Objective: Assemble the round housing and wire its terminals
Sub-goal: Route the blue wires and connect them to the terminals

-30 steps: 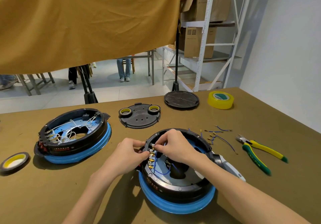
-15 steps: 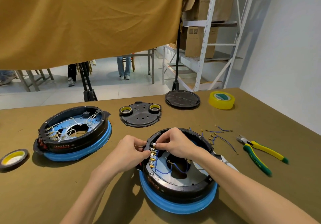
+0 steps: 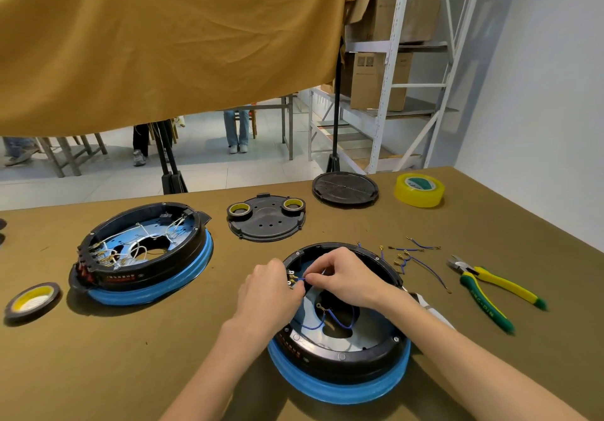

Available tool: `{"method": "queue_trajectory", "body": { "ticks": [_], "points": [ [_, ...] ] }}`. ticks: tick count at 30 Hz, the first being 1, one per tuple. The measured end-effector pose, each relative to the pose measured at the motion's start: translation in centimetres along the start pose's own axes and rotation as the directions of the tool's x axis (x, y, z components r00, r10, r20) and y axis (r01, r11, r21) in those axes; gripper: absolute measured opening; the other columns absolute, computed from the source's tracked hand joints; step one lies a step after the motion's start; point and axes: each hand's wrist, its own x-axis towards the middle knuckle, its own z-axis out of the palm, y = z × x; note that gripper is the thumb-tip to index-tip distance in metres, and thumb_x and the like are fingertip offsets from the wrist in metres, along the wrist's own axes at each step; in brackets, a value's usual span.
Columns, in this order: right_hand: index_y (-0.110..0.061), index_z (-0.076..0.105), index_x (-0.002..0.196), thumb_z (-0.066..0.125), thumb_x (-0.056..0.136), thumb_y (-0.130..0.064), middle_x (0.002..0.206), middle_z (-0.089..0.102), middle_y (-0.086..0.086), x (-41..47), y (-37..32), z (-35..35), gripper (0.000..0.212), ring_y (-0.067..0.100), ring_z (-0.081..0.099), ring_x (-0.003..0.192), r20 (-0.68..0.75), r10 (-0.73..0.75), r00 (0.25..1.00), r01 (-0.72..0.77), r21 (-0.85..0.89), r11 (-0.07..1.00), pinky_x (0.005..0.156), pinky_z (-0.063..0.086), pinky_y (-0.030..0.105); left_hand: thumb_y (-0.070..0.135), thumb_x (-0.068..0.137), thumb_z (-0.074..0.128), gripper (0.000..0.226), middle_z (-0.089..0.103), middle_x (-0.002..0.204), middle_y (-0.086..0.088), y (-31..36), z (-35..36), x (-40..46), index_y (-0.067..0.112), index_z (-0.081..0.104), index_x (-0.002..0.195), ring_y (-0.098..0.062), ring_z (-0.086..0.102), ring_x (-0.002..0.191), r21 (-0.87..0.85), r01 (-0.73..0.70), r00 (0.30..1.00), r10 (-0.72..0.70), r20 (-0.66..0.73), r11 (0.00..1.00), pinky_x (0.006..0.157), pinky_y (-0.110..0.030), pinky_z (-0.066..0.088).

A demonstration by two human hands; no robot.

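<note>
Head view: the olive-covered table (image 3: 98, 371) fills the lower part, with a mustard cloth (image 3: 163, 45) hanging beyond its far edge and a white shelving rack (image 3: 389, 71) with cardboard boxes off its far right corner.

The round housing (image 3: 343, 352), black on a blue base ring, sits near the front edge, right of the middle. A second housing (image 3: 143, 257), full of white wires, lies toward the left edge, well apart from the first. A black cover plate (image 3: 266, 224) with two small tape rolls standing on it lies beyond the two housings, and a round black lid (image 3: 344, 188) lies at the far edge, just right of the plate. A yellow tape roll (image 3: 420, 190) stands near the far right corner.

Yellow-and-green pliers (image 3: 490, 290) lie near the right edge, beside loose blue wires (image 3: 415, 257) with brass ends. A dark tape roll (image 3: 32, 301) lies at the left edge.

Both hands meet over the left inner rim of the round housing. The left hand (image 3: 268, 293) has its fingers curled in at the brass terminals (image 3: 292, 278); what they grip I cannot tell. The right hand (image 3: 343, 273) pinches a blue wire (image 3: 302, 279) that reaches to the terminals. More blue wire (image 3: 330, 319) loops inside the housing.
</note>
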Motion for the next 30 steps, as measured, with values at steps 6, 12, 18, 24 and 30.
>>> {"method": "queue_trajectory", "body": {
  "ticks": [6, 12, 18, 24, 30],
  "points": [
    [-0.018, 0.08, 0.101, 0.067, 0.098, -0.021, 0.092, 0.072, -0.014, -0.1, 0.0, 0.3, 0.014, -0.002, 0.065, 0.086, 0.008, -0.034, 0.999, 0.034, -0.033, 0.999, 0.077, 0.047, 0.013, 0.048, 0.094, 0.06, 0.038, 0.048, 0.071, 0.006, 1.0, 0.1, -0.4, 0.024, 0.037, 0.077, -0.005, 0.041, 0.059, 0.049, -0.005, 0.999, 0.007, -0.051, 0.999, 0.046, -0.026, 0.026],
    [-0.021, 0.076, 0.104, 0.063, 0.1, -0.023, 0.097, 0.072, -0.01, -0.5, -0.2, 0.4, 0.014, 0.002, 0.065, 0.09, -0.007, -0.062, 0.998, 0.061, -0.059, 0.996, 0.082, 0.052, 0.019, 0.045, 0.095, 0.059, 0.039, 0.049, 0.072, 0.004, 1.2, 0.0, -0.5, 0.023, 0.035, 0.074, -0.007, 0.041, 0.06, 0.044, 0.021, 0.998, -0.019, -0.053, 0.999, 0.046, -0.026, 0.026],
    [-0.019, 0.076, 0.111, 0.062, 0.101, -0.026, 0.097, 0.073, -0.009, -1.6, -0.5, -1.0, 0.019, 0.003, 0.066, 0.088, -0.009, -0.096, 0.995, 0.092, -0.172, 0.981, 0.084, 0.056, 0.026, 0.04, 0.096, 0.06, 0.04, 0.048, 0.07, 0.003, 1.4, -0.1, -0.7, 0.022, 0.034, 0.072, -0.008, 0.041, 0.058, 0.021, 0.015, 0.999, -0.015, -0.045, 1.0, 0.045, -0.025, 0.025],
    [-0.021, 0.075, 0.117, 0.055, 0.105, -0.027, 0.103, 0.076, -0.006, -2.4, -0.9, -2.1, 0.024, 0.011, 0.068, 0.092, 0.016, -0.137, 0.99, 0.131, -0.433, 0.892, 0.085, 0.057, 0.038, 0.034, 0.097, 0.059, 0.034, 0.051, 0.07, 0.001, 1.4, 0.0, -0.6, 0.019, 0.039, 0.074, -0.011, 0.042, 0.057, 0.007, 0.017, 0.999, -0.016, -0.036, 1.0, 0.045, -0.027, 0.026],
    [-0.022, 0.077, 0.119, 0.061, 0.102, -0.026, 0.11, 0.076, -0.007, -3.0, -0.6, -2.6, 0.024, 0.005, 0.067, 0.091, 0.062, -0.127, 0.99, 0.141, -0.404, 0.904, 0.081, 0.055, 0.025, 0.039, 0.095, 0.06, 0.035, 0.051, 0.068, 0.001, 0.9, 0.1, -0.5, 0.018, 0.042, 0.074, -0.011, 0.043, 0.054, 0.01, 0.003, 0.998, -0.003, -0.056, 1.0, 0.043, -0.026, 0.027]
  ]
}}
